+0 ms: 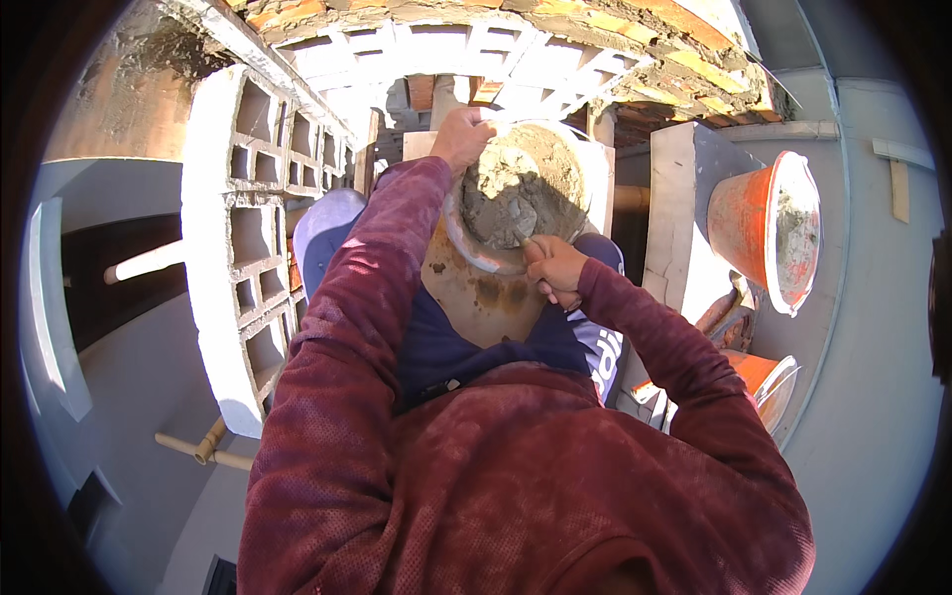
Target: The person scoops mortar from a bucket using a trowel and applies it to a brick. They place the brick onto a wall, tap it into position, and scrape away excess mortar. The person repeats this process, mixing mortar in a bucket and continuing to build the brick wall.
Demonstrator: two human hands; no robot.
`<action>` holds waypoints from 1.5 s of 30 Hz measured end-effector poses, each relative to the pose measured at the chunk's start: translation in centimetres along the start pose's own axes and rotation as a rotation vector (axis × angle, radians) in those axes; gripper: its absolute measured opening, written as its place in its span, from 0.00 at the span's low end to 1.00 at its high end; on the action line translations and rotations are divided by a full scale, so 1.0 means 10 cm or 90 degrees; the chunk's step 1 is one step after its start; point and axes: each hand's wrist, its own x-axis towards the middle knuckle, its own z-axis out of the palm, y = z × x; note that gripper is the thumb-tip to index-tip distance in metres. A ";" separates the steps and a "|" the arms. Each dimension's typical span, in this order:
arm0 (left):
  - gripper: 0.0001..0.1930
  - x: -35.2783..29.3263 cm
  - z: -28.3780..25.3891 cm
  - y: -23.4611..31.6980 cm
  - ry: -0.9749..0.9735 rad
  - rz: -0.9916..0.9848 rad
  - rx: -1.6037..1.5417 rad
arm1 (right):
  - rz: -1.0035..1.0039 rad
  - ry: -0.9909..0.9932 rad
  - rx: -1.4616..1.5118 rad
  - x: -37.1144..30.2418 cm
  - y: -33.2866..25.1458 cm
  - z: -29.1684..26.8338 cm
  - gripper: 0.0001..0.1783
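A round bucket [484, 260] stands between my knees, with wet grey mortar [550, 177] in it. My left hand [462, 137] is closed on the bucket's far left rim. At the near right side of the rim, my right hand [555, 271] is wrapped round the handle of a small trowel. The trowel's blade [522, 220] rests in the mortar, its tip partly covered. Shadow falls across part of the mortar.
White hollow blocks [211, 258] stand at my left. At the right, an orange bucket [739, 226] lies tilted beside a pale block [669, 213], and another orange bucket [762, 373] sits nearer. A mortar-smeared brick wall [694, 61] runs along the far side. A stained board [483, 315] lies between my legs.
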 end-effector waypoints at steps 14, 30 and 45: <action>0.17 0.04 -0.02 0.06 0.013 -0.013 0.041 | -0.260 -0.399 1.020 0.01 0.02 0.26 0.15; 0.15 0.02 0.35 0.21 -0.065 0.093 0.222 | -0.021 0.333 -0.807 -0.45 -0.42 -0.05 0.19; 0.13 -0.11 0.13 0.04 -0.008 0.018 0.003 | 0.090 0.002 -0.297 -0.33 -0.38 -0.13 0.05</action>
